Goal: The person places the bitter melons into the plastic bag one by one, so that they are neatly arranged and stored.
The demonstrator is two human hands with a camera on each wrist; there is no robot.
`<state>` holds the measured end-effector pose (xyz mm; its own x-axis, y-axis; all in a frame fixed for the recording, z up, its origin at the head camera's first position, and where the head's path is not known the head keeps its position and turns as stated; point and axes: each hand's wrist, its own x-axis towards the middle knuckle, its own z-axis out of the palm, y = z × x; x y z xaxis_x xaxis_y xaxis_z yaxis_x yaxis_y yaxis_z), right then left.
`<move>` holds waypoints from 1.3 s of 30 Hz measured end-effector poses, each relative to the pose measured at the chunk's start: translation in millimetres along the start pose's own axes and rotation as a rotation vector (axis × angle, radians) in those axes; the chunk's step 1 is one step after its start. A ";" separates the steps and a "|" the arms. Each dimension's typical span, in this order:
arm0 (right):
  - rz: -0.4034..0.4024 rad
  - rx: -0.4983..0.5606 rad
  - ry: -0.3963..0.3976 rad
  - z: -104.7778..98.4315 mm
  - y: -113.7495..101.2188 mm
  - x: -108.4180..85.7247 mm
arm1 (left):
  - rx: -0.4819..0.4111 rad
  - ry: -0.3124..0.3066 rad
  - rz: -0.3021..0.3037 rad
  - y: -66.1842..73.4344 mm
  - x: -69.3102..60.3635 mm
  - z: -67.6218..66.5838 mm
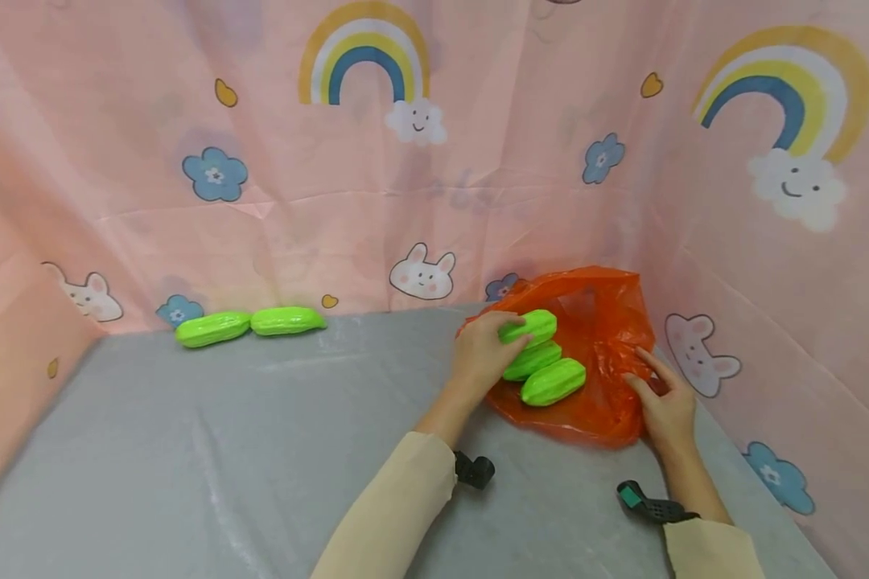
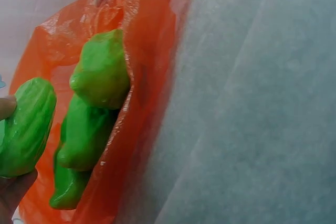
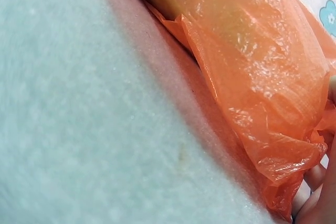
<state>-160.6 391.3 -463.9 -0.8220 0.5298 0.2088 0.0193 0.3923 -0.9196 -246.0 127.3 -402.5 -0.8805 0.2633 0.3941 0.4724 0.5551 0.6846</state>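
Note:
My left hand (image 1: 483, 351) grips a bright green, ridged bitter melon (image 1: 536, 326) between thumb and fingers over the mouth of an orange plastic bag (image 1: 608, 402). The gripped melon (image 2: 29, 127) also shows in the left wrist view, beside several more inside the bag, one of them the nearest melon (image 1: 553, 382). At the bag's right side, my right hand (image 1: 669, 406) pinches the crumpled plastic. The right wrist view shows its fingers partly hidden behind the bag (image 3: 262, 93).
Two more green melons, a left one (image 1: 213, 330) and a right one (image 1: 287, 321), lie end to end on the grey tabletop (image 1: 261, 434) near the back. A pink patterned cloth (image 1: 333, 225) walls the back and both sides, close to the bag on the right.

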 end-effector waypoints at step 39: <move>-0.018 -0.035 -0.023 0.4 -1.1 -1.8 | 0.026 0.007 -0.132 3.0 1.3 16.7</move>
<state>-159.4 389.6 -463.3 -0.8351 0.5055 0.2172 0.0240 0.4279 -0.9035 -246.3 142.4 -410.2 -0.9345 0.1817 0.3060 0.3516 0.6050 0.7144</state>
